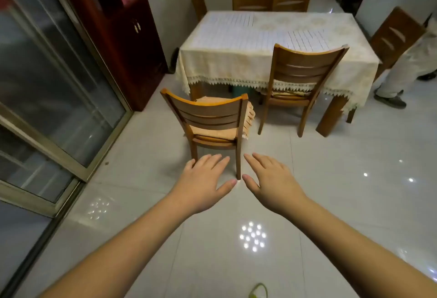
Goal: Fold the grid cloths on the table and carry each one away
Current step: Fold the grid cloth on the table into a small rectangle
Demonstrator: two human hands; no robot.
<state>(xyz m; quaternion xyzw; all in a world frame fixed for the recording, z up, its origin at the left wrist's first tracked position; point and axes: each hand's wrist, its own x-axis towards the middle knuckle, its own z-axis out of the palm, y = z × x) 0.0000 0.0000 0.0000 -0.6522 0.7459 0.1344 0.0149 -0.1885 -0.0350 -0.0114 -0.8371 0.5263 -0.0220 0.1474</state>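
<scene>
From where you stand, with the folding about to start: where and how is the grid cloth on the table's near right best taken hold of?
Probably by its two near corners. The grid cloth lies flat near the table edge facing you, so come from that side. A chair stands right in front of it, so step beside the chair, then pinch one corner with the fingers of each hand and lift. Both the left hand and the right hand are free.

chair (208, 117) ahead, open floor (331, 179) right

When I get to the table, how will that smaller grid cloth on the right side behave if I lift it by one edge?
The smaller grid cloth lies flat on the tablecloth, so it is probably thin and floppy and would sag from one edge. It looks light. Both hands, left hand and right hand, are free to take two corners.
</scene>
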